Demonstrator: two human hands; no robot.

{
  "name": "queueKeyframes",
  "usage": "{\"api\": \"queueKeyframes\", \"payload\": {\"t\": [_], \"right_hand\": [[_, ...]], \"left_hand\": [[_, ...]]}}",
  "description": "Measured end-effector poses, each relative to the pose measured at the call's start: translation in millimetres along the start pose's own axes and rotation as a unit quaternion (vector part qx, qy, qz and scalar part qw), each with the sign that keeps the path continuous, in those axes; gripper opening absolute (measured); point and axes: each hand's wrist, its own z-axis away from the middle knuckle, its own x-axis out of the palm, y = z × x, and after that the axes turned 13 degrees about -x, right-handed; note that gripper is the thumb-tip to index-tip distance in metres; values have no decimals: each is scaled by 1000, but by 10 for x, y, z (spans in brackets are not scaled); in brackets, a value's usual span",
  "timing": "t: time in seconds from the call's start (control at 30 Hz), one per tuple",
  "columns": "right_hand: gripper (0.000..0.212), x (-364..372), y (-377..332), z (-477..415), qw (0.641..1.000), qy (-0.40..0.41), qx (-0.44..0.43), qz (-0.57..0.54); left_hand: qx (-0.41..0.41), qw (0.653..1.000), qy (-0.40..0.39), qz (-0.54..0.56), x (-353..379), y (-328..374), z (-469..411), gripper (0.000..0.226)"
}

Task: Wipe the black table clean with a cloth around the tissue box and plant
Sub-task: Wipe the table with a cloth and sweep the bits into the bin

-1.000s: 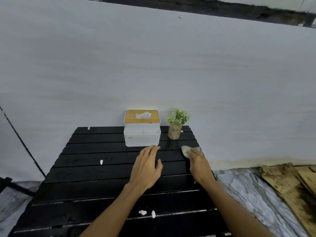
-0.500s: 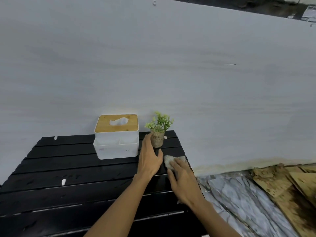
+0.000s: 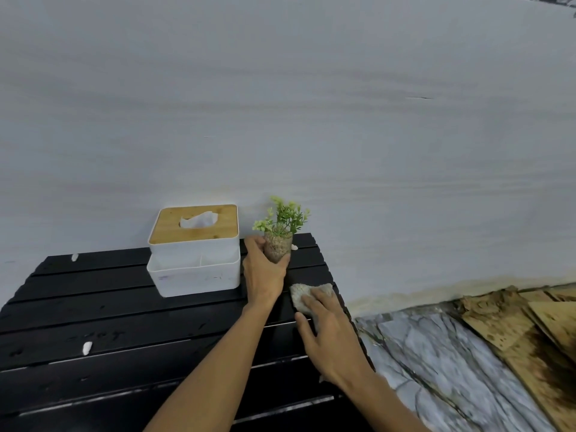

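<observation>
The black slatted table (image 3: pixel 103 313) stands against a white wall. At its back sits a white tissue box (image 3: pixel 194 260) with a wooden lid. Right of it is a small green plant (image 3: pixel 282 227) in a speckled pot, tilted slightly. My left hand (image 3: pixel 263 272) is wrapped around the pot. My right hand (image 3: pixel 330 335) presses a pale cloth (image 3: pixel 307 293) flat on the table near the right edge, just in front of the plant.
White scraps lie on the table: one at the back left (image 3: pixel 74 257), one at the front left (image 3: pixel 87 347), one beside the pot (image 3: pixel 294 246). Right of the table are marbled flooring (image 3: pixel 436 353) and stained brown boards (image 3: pixel 536 332).
My left hand has moved from the tabletop to the plant and closed around its pot. My right hand and cloth stayed near the right edge. The view swung to the right.
</observation>
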Motion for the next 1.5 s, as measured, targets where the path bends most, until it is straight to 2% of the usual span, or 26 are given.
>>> {"api": "queueKeyframes", "payload": {"t": [0.27, 0.4, 0.57, 0.63, 0.73, 0.83, 0.93, 1.07, 1.17, 1.23, 1.3, 1.37, 1.5], "right_hand": [[37, -7, -43, -28, 1000, 27, -1, 8], [30, 63, 34, -212, 996, 88, 13, 2], [30, 180, 199, -744, 987, 135, 86, 23], [38, 205, 258, -961, 985, 133, 108, 36], [42, 253, 351, -1249, 988, 111, 99, 32], [38, 306, 464, -1503, 997, 47, 65, 18], [25, 226, 470, -1574, 1000, -2, 14, -5], [30, 3, 407, -1437, 993, -63, -70, -68], [26, -120, 390, -1361, 990, -14, -86, -110], [28, -115, 384, -1386, 992, 43, -51, -105], [32, -31, 411, -1460, 994, 61, -3, -86], [33, 109, 397, -1554, 996, 48, 9, -70], [27, 288, 221, -1672, 997, -31, -59, -24]], "left_hand": [[45, 999, 3, 30, -107, 47, 236, 56], [72, 995, -14, 71, -377, 281, 407, 57], [123, 988, -19, 97, -823, 591, 558, 62], [144, 985, -18, 96, -978, 691, 579, 63], [161, 982, -22, 102, -1143, 795, 579, 64], [162, 980, -25, 113, -1248, 838, 557, 63], [163, 980, -33, 114, -1305, 852, 526, 62], [161, 980, -43, 106, -1345, 841, 505, 62], [161, 980, -46, 104, -1348, 826, 493, 63], [164, 980, -41, 102, -1352, 818, 495, 62], [166, 981, -34, 98, -1354, 810, 485, 62], [168, 981, -24, 98, -1376, 807, 468, 63], [176, 980, -10, 97, -1424, 830, 437, 63]]}}
